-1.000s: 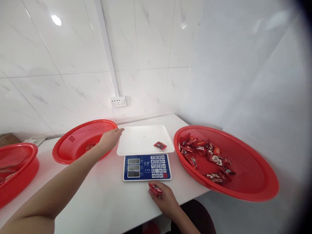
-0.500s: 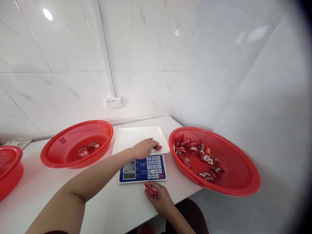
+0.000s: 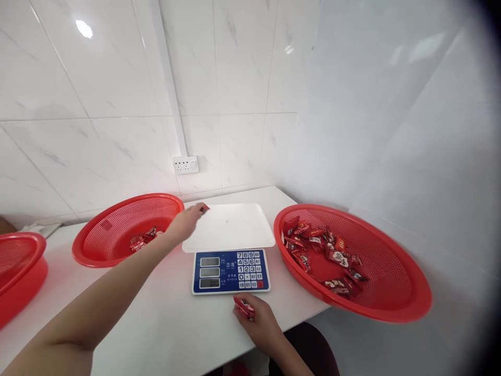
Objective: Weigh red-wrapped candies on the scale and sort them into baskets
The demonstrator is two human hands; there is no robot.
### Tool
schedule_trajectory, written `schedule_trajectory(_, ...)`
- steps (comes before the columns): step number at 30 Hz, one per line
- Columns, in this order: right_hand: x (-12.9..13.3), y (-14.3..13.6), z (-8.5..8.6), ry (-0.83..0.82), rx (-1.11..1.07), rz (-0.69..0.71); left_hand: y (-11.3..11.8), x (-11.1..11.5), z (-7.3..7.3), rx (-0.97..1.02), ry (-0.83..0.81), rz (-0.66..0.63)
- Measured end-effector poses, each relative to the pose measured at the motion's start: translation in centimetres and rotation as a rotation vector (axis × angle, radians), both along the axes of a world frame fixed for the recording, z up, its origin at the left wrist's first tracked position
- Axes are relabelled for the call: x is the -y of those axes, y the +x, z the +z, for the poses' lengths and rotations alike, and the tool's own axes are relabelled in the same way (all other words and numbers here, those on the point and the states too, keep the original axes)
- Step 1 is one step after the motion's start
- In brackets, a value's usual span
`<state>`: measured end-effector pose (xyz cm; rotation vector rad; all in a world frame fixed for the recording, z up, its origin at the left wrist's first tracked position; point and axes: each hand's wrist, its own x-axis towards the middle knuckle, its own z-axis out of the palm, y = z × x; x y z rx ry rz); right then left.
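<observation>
In the head view, we hold a small red packet (image 3: 204,209) pinched in our left hand (image 3: 182,223), at the far left corner of the scale's white weighing pan (image 3: 230,230). Our right hand (image 3: 261,322) is closed on red wrapping (image 3: 245,308) just in front of the blue keypad panel (image 3: 230,271); how many packets it grips we cannot tell. Left and right of the pan, we see red mesh baskets (image 3: 410,300) containing more wrapped packets (image 3: 338,258).

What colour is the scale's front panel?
The front panel is blue, with white number keys; it shows best in the head view.
</observation>
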<state>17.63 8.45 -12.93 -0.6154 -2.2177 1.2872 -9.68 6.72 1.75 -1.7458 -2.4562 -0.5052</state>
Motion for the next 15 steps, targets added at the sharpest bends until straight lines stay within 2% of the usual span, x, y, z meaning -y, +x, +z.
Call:
schedule_trajectory(3,0.0,0.1,-0.2,-0.011,-0.009,-0.004,-3.2,3.1,1.2,-0.026,0.033,0.182)
schedule_trajectory(5,-0.1,0.1,-0.4,-0.018,-0.017,0.003,-4.3,4.8,1.4,-0.049,0.05,0.246)
schedule_trajectory(7,-0.1,0.0,-0.6,-0.027,-0.021,0.008,-3.9,6.3,0.7,-0.08,0.085,0.272)
schedule_trajectory(9,0.0,-0.1,-0.7,-0.037,-0.019,0.006,-2.1,7.4,-0.8,-0.113,0.144,0.251)
schedule_trajectory(11,0.0,-0.2,-0.8,-0.049,-0.018,-0.015,1.1,8.3,-2.9,-0.187,0.293,0.081)
schedule_trajectory(13,0.0,-0.4,-0.9,-0.069,-0.017,-0.029,5.0,9.0,-5.3,-0.249,0.39,-0.263)
schedule_trajectory(15,0.0,-0.5,-1.0,-0.1,-0.022,-0.025,8.8,9.3,-7.7,-0.259,0.34,-0.629)
